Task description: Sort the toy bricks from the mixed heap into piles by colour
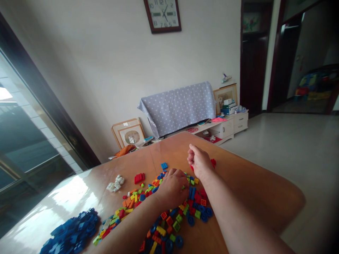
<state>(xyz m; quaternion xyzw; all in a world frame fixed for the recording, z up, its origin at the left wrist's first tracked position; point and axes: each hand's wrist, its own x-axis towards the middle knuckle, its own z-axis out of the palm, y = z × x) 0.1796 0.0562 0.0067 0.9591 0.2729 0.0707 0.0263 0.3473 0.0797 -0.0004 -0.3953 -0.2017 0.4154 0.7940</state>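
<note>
My left hand [173, 188] lies palm down on a mixed heap of toy building bricks [161, 231], in red, orange, yellow, green and blue. Its fingers are loosely spread and bent, their tips partly out of sight among the bricks. To its right, my right hand [200, 160] is closed in a fist above the far side of the heap; whatever its fingers may hold is hidden. Some red bricks [213, 163] show just behind the right hand. Blue ring-shaped pieces [179, 241] lie among the nearer bricks.
On the wooden table [254, 190], a dark blue brick pile [72, 233] lies at left. Small groups of white bricks [116, 183], red bricks [139, 178] and blue bricks [164, 165] sit apart. Beyond the table stands a low white cabinet [227, 128] with a cloth-covered object [178, 107].
</note>
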